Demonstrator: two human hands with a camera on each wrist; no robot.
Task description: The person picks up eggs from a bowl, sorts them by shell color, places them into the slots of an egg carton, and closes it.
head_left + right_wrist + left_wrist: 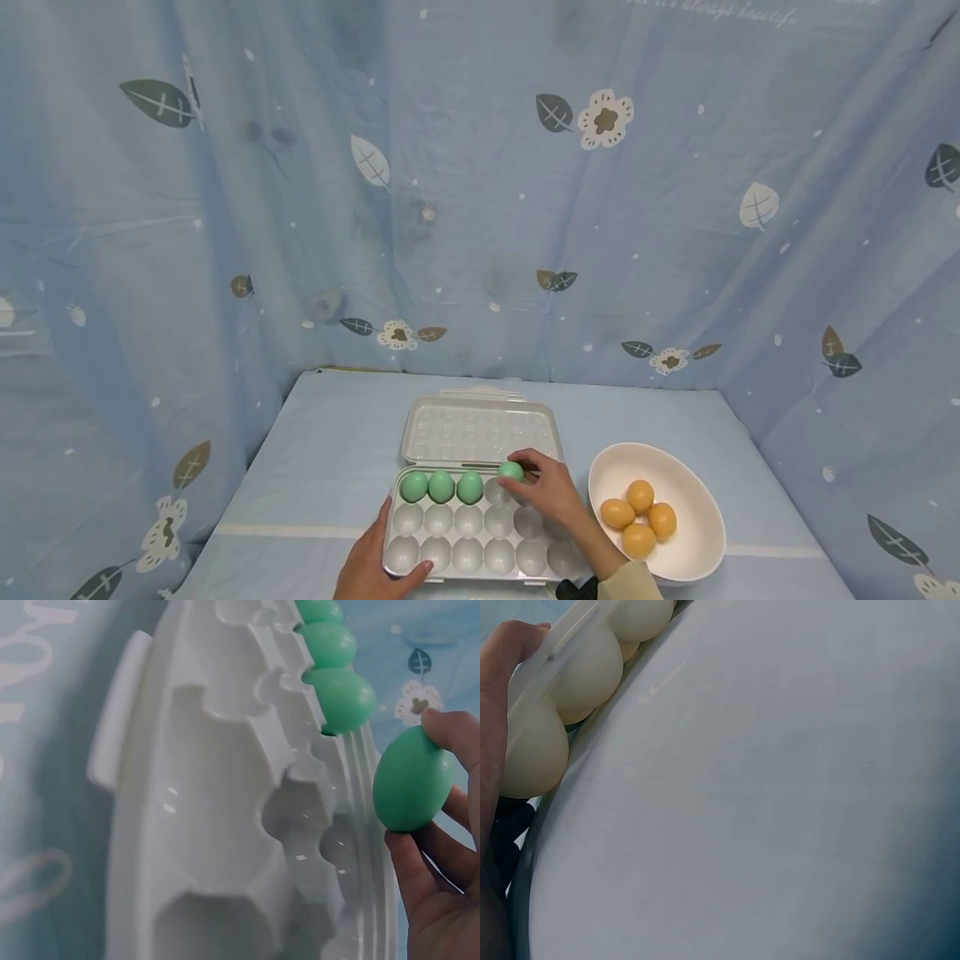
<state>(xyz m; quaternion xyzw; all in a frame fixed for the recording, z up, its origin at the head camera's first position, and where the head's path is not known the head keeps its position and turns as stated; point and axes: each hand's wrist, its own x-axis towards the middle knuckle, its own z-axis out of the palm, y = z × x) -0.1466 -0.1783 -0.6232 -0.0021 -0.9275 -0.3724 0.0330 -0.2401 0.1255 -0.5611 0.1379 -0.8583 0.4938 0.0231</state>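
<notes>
My right hand (553, 493) pinches a green egg (411, 780) between thumb and fingertips, over the back row of a white egg tray (453, 503). Three more green eggs (441, 487) sit side by side in that row, from its left end. The cups in the middle and front rows hold no eggs. At the tray's front left corner, my left hand (372, 565) grips the edge, its fingers along the left side and its thumb (517, 641) over the front rim. The tray's clear lid (480, 429) lies folded back behind it.
To the right of the tray stands a white bowl (693, 533) with several orange eggs (639, 540) in it. A pale blue cloth (337, 442) covers the table, and a blue patterned curtain (480, 208) hangs around the back and sides.
</notes>
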